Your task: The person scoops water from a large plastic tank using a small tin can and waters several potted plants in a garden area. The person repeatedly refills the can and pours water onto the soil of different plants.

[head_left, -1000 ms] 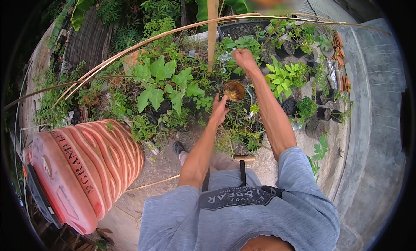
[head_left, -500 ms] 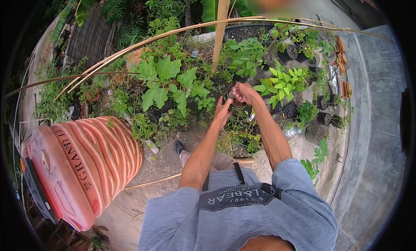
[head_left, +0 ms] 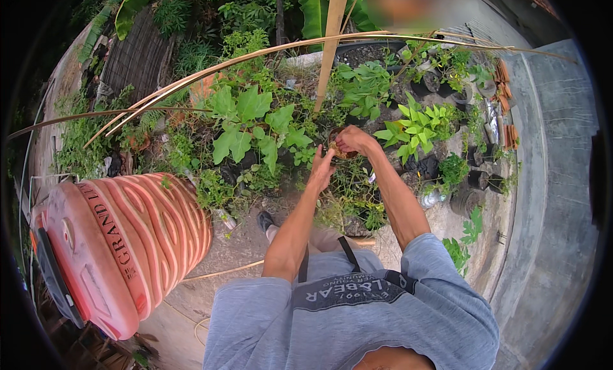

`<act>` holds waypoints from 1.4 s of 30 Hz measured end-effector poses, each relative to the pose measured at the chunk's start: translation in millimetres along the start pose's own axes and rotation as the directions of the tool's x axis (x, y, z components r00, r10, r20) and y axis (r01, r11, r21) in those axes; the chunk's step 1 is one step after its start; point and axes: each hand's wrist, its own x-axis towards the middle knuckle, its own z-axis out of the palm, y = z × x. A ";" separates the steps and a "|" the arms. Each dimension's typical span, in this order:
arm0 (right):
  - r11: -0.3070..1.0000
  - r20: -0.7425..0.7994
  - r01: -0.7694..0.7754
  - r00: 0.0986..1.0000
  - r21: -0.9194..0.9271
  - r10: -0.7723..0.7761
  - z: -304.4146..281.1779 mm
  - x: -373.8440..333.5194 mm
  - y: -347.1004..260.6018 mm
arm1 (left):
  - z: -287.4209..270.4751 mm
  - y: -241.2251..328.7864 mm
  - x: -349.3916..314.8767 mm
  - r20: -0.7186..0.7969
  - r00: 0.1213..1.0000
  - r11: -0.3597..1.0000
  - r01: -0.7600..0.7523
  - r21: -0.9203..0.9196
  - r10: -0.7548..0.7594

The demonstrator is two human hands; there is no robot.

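Ahead of me, above the potted plants, a small round brown bowl is tilted so that its inside shows. My left hand grips its near left side, the thumb by the rim. Bent over the bowl from the right, my right hand has its fingers closed at the opening. Whatever those fingers hold is hidden; some light brown matter shows beside them. A broad-leaved plant grows left of my hands, and a bright green leafy plant to the right.
A wooden post rises just beyond my hands, with long bent bamboo strips crossing it. A large pink ribbed bin stands at left. Black pots and a clear plastic bottle sit at right, near a concrete wall.
The bowl has turned so its brown inside shows, where before a dark round side faced me. My right hand has shifted slightly left, its fingers now over the opening.
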 end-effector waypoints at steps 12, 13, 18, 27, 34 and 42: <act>0.742 0.148 -0.060 0.988 0.668 -0.053 45.9 10.8 -58.1 | -51.7 -2.9 -11.0 -0.079 0.995 0.993 -0.073 -0.097 0.066; 0.736 0.054 0.066 0.989 0.674 -0.138 51.5 4.8 -89.0 | -58.9 -2.6 -7.4 -0.118 0.991 0.995 -0.068 -0.066 0.060; 0.690 -0.223 0.447 0.892 0.570 -0.394 51.4 15.6 -186.4 | -60.7 13.8 -12.2 -0.115 0.990 0.996 -0.087 -0.012 0.085; 0.998 0.088 0.054 0.994 0.045 -0.057 65.7 -4.4 -110.7 | -59.0 36.2 -31.9 -0.123 0.985 0.990 -0.127 -0.063 0.118; 0.911 -0.161 -0.066 0.987 -0.408 -0.001 97.0 43.2 -19.0 | -47.1 28.4 -41.5 -0.048 0.992 0.993 -0.117 -0.017 0.116; 0.899 0.048 0.088 0.992 0.430 -0.121 81.5 -17.7 -123.6 | -71.3 15.1 -32.2 -0.112 0.988 0.983 -0.120 -0.138 0.105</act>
